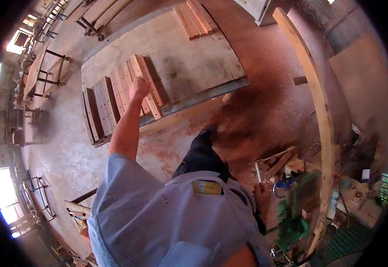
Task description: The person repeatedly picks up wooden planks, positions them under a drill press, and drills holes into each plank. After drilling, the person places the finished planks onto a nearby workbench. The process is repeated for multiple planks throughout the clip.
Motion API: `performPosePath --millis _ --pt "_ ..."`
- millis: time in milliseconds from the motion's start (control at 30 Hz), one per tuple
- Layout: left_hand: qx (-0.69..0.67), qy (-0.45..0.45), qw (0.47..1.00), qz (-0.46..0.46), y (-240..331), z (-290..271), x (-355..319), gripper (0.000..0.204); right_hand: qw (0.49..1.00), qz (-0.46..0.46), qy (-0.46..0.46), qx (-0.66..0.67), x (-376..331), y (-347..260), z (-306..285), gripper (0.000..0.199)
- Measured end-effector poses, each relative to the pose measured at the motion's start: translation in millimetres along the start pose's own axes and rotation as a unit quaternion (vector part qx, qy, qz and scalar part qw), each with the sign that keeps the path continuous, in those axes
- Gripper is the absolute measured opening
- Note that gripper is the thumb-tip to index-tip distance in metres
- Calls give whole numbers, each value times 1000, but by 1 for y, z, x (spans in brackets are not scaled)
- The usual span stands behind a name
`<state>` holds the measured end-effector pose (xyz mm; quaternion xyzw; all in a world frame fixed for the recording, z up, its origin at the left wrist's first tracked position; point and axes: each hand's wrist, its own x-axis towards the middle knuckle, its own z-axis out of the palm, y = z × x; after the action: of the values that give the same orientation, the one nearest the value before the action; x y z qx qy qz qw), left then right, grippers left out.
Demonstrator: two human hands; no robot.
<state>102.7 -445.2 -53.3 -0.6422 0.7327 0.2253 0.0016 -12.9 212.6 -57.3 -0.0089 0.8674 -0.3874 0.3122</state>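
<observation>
My left hand (139, 89) reaches over the table (194, 62) and is closed on the topmost wooden slat (147, 84). This slat lies tilted at the right end of a row of slats (122, 84), its near end sticking out past the table edge. Small dark holes run along the slats. Darker brown slats (101, 104) stand and lie at the left of the row. Down by my right side hangs my right hand (261, 194), its fingers loosely bent and apart, with nothing visible in them.
Several more slats (193, 20) lie at the table's far end. A long curved timber (316, 84) rises at my right, beside a cluttered heap of wood offcuts (280, 164) and green cloth (291, 231). Wheeled metal-framed carts (51, 73) stand at the left.
</observation>
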Motion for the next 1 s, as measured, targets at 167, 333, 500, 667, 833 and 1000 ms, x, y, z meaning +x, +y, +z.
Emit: performPosePath --millis 167,333,500,667,833,1000 --pt "91 -78 992 -40 11 5 43 37 998 30 -30 39 38 -38 16 26" --pt "110 90 990 4 -2 27 57 41 998 49 -6 42 75 -84 27 38" --pt "16 58 977 206 90 52 81 61 995 92 2 34 92 -117 31 21" --pt "-531 -225 816 44 245 111 114 56 997 68 37 22 94 -99 45 25" --pt "-617 -182 765 -36 313 147 130 34 984 125 33 120 67 -118 46 27" --pt "-624 -112 771 -66 332 149 131 24 983 159 27 93 53 -109 53 27"
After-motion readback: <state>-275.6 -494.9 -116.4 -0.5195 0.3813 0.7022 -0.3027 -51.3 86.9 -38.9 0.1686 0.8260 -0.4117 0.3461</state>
